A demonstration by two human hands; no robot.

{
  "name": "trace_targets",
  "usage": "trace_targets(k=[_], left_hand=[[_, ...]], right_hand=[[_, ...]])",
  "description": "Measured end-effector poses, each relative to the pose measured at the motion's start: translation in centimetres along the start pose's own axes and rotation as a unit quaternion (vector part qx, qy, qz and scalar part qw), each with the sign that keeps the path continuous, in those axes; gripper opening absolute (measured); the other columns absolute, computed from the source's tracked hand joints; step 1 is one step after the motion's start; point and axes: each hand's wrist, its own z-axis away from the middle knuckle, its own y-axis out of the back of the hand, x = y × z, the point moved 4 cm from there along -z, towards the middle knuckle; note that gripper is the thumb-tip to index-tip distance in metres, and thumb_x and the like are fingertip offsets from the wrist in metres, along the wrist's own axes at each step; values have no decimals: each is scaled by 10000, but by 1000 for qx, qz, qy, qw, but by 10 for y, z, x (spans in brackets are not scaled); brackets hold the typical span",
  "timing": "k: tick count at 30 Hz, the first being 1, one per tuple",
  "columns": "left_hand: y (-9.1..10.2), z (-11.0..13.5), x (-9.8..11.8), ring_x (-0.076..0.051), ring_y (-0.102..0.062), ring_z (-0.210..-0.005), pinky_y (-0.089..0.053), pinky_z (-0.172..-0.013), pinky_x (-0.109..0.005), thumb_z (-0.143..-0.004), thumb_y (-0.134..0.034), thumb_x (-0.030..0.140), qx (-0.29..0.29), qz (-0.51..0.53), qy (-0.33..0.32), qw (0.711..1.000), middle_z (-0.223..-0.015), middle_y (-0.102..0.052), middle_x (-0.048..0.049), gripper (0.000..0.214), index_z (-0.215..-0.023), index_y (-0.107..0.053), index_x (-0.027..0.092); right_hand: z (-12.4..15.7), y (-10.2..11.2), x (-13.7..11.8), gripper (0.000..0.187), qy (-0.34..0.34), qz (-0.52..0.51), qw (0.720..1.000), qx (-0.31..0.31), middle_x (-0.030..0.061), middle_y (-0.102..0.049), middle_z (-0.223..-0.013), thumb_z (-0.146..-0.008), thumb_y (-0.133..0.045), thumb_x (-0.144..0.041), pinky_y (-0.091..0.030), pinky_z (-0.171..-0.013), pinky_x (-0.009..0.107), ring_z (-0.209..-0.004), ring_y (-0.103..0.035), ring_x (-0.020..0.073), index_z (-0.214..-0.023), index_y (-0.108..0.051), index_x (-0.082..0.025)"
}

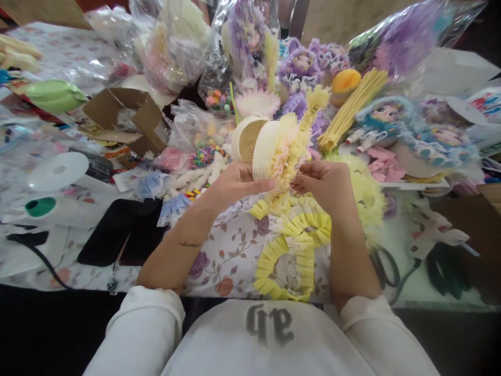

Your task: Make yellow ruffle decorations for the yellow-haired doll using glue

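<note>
Between my hands is a cream round woven basket (263, 151), tipped on its side, with a second round part open at its left. Fluffy pale yellow and pink trim (285, 156) covers its right end. My left hand (242, 185) grips the basket from the left, thumb lying along its lower side. At the right edge of the trim, my right hand (324, 183) is closed in a pinch; whatever lies between its fingertips is hidden. Pleated yellow ribbon (284, 279) with white lace lies looped on the flowered tablecloth (223, 256) below.
A black phone (111, 232) and white spools (58, 171) are at left. A glue gun (436, 235) with its cord and scissors (385, 266) lie at right. Behind are a cardboard box (127, 117), yellow fuzzy stems (352, 109), dolls (385, 117) and bagged plush pieces.
</note>
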Motion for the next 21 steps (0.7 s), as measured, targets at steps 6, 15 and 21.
trace_targets(k=[6, 15, 21], left_hand=[[0, -1, -5, -252, -726, -872, -591, -770, -342, -672, -864, 486, -2, 23, 28, 999, -877, -783, -64, 359, -851, -802, 180], [-3, -5, -4, -288, -724, -966, -599, -877, -398, -627, -880, 529, 24, 58, 28, 998, -862, -784, -56, 414, -862, -809, 196], [-2, -7, -11, -273, -733, -936, -600, -846, -377, -604, -904, 486, 67, 75, 10, 995, -851, -786, -45, 373, -821, -803, 199]], right_hand=[[7, 8, -10, 204, 9, 72, 997, -33, 23, -665, -524, -684, -811, -333, -533, -460, 243, -478, -633, 135, -628, -721, -158], [4, 5, -10, 265, 19, 58, 997, -49, 27, -654, -504, -672, -845, -373, -530, -447, 241, -460, -626, 134, -597, -711, -158], [0, -2, -4, 194, 29, 39, 998, -28, 19, -664, -527, -679, -814, -308, -552, -473, 233, -478, -649, 136, -630, -705, -156]])
